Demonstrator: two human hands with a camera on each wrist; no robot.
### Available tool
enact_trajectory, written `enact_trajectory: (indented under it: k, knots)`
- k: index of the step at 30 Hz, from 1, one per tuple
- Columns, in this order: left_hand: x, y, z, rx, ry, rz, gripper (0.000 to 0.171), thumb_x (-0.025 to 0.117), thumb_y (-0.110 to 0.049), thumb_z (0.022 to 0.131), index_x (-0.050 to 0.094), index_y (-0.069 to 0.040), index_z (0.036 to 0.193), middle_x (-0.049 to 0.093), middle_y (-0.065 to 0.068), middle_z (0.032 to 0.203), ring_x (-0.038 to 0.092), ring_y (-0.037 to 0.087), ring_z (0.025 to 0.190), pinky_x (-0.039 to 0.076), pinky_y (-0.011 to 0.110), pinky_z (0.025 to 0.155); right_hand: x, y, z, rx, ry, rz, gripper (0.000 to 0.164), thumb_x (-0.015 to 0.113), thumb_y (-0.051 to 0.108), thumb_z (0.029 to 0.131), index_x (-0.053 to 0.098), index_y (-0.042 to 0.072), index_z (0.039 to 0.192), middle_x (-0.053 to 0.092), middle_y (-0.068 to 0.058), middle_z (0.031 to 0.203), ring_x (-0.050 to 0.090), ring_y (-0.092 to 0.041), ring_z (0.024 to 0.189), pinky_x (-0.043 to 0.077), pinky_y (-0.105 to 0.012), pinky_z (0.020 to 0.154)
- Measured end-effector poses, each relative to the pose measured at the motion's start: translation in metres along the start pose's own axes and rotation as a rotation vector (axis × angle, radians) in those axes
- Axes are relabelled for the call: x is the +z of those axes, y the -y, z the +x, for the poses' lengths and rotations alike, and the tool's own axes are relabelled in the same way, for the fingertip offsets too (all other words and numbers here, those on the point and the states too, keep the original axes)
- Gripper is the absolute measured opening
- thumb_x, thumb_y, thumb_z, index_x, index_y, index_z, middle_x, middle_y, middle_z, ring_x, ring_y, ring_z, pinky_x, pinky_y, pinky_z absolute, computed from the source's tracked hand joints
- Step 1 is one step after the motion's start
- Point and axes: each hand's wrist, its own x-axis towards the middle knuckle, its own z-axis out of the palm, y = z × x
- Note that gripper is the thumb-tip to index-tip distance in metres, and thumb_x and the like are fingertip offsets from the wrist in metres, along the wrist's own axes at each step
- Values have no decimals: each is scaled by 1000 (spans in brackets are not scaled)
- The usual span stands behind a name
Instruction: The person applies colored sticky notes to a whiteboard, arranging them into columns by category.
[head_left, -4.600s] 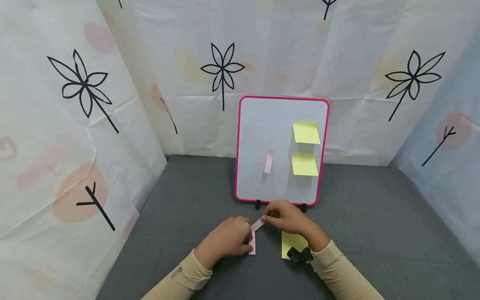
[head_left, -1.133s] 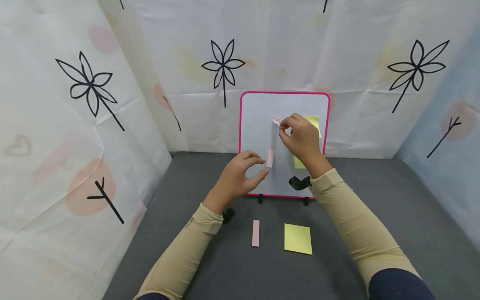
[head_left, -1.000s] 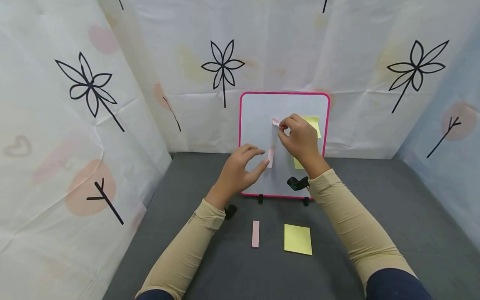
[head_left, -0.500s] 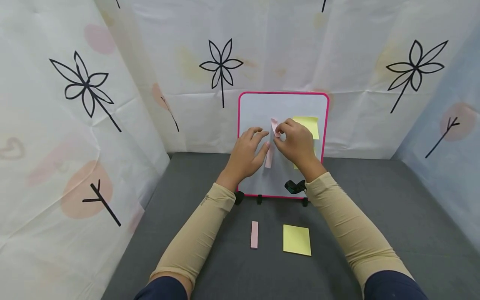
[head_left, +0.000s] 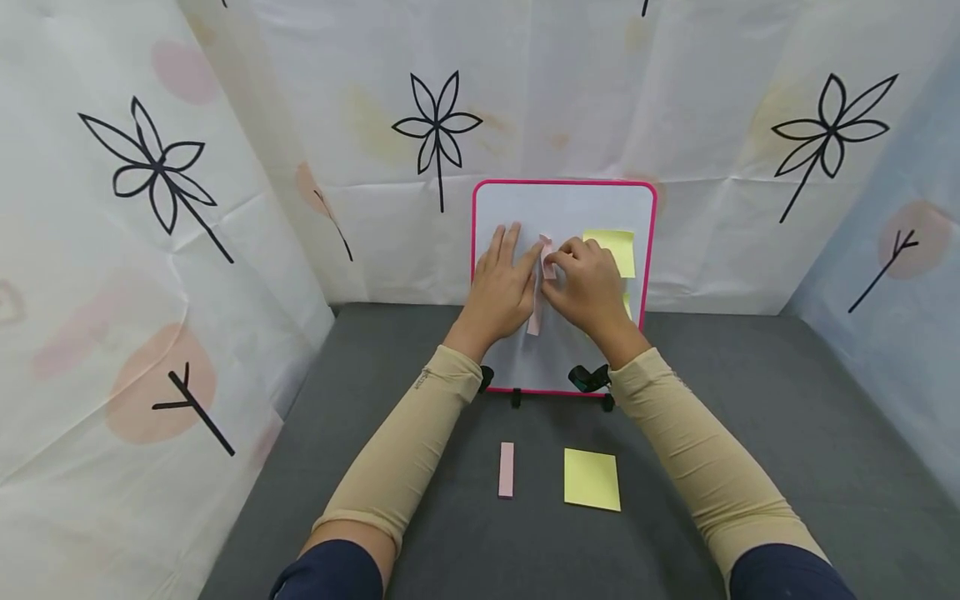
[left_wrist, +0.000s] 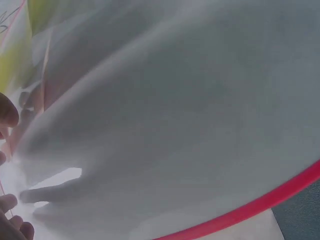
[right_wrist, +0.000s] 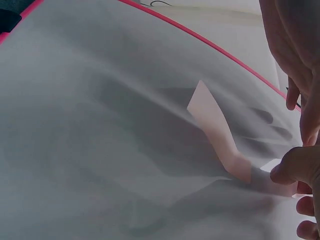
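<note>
A pink-framed whiteboard (head_left: 562, 208) stands propped on small black feet at the back of the grey table (head_left: 750, 467), tilted back a little so its face meets the person reaching in from the front. Both hands work at the middle of that face. The right hand (head_left: 592, 287) pinches the upper end of a narrow pink sticky strip (head_left: 545, 254) between thumb and fingertips and holds it against the board; in the right wrist view the free part of the strip (right_wrist: 215, 127) curls up off the white surface, so it is not yet flat. The left hand (head_left: 504, 287) lies with its fingers straight and spread on the board just left of the strip, index finger nearest the strip; it looks placed to steady the board and smooth the paper down, which is a judgement. Directly below the hands another pink strip (head_left: 533, 321) already sticks upright to the board, and the held one sits in line above it. To the right, partly hidden by the right hand, a yellow note (head_left: 611, 250) sticks to the board with the edge of a second yellow note (head_left: 626, 305) beneath. On the table in front lie a pink strip pad (head_left: 507, 469) and a yellow note pad (head_left: 592, 479), side by side, apart.
</note>
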Motion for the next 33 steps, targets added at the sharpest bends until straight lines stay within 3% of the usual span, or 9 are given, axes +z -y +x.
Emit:
enact_trajectory:
  k: [8,19,25,33]
  knots:
    - [6,-2,4,-67,53,56,58,35,-33,112,29,-26,170,3,17,179,-2,42,165,18,58,128,1,1,-2,-28,17,-5,19,80,9,83,81,2,101,67,-16,101,62,-38,91,51,-52,76]
    - [10,-2,8,-76,30,131,59,37,-31,111,28,-26,169,7,17,177,9,42,161,23,57,124,-3,-2,-1,-67,32,-23,21,82,8,83,81,3,103,67,-16,104,61,-39,93,50,-53,76]
    - [12,-2,8,-88,9,133,58,37,-31,111,30,-27,168,9,16,177,11,41,161,25,56,122,-4,-4,0,-74,-14,-9,20,74,4,84,80,0,102,67,-18,103,62,-40,91,51,-54,74]
    - [18,-3,8,-82,-8,142,59,40,-29,109,31,-26,168,11,17,176,13,42,160,27,55,121,-7,-6,5,-35,34,-106,44,64,5,88,75,5,132,66,-21,112,61,-42,97,53,-55,76]
